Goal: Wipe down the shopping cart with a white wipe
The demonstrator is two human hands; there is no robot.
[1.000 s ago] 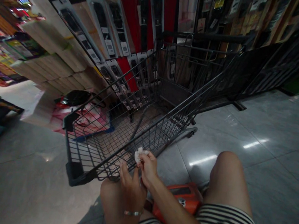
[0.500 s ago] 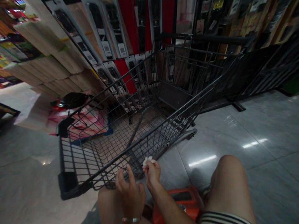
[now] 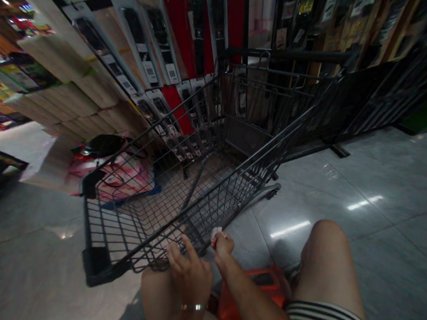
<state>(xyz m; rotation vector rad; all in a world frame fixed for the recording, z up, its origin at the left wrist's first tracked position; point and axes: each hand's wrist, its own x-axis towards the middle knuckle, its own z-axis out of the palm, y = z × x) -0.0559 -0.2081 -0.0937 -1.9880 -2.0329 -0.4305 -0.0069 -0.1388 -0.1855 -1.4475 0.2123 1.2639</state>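
Note:
A dark wire shopping cart (image 3: 96, 264) stands in front of me, its basket holding nothing that I can see. My right hand (image 3: 224, 245) pinches a small crumpled white tissue (image 3: 216, 231) beside the cart's low side frame. My left hand (image 3: 189, 270), with a bracelet at the wrist, is close to the same side, over my knee. Its fingers are bent but spread apart, and I see nothing in them. Whether its fingertips touch the wire is unclear.
An orange container (image 3: 230, 307) sits between my legs. Beyond the cart hang packaged goods on a display rack (image 3: 176, 110). Stacked paper packs (image 3: 71, 99) and a pink-and-white bag (image 3: 130, 176) stand at the left. Shiny grey floor tiles (image 3: 323, 243) lie to the right.
My right hand has moved slightly right and down with the tissue, away from my left hand. My left hand has shifted a little right. The cart stays put.

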